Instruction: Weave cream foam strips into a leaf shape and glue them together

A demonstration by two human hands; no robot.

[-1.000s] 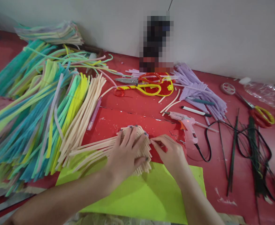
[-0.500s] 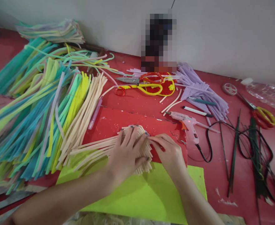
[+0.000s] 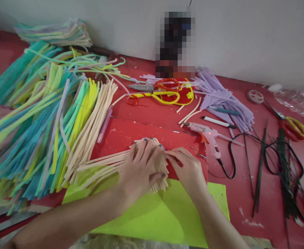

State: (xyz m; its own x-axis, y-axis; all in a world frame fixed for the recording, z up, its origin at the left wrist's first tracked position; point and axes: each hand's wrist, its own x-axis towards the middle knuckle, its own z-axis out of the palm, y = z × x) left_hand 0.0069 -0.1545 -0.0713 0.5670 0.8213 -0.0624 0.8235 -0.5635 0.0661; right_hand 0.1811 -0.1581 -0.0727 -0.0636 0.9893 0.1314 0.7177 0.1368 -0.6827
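Observation:
My left hand (image 3: 141, 169) lies flat, fingers spread, over a woven piece of cream pipe cleaners (image 3: 162, 173), pressing it down. Long loose ends of the cream strands (image 3: 102, 166) stick out to the left from under it. My right hand (image 3: 185, 164) is closed in a pinch at the upper right edge of the weave, where a pipe cleaner end meets the fingertips; its exact tip is hidden. Bits of lilac show along the weave's upper edge. Beneath are a red board (image 3: 118, 133) and a lime-green sheet (image 3: 146, 221).
Bundles of coloured pipe cleaners (image 3: 38, 138) fill the left. Scissors with yellow and red handles (image 3: 167, 98) and lilac pipe cleaners (image 3: 216, 93) lie behind. To the right are a pink glue gun (image 3: 209, 136) with a black cord, a marker (image 3: 218, 122), other scissors (image 3: 294, 128) and dark wires (image 3: 284, 173).
Both hands hold almost the same places on the weave. The view has shifted very slightly; nothing else has visibly moved.

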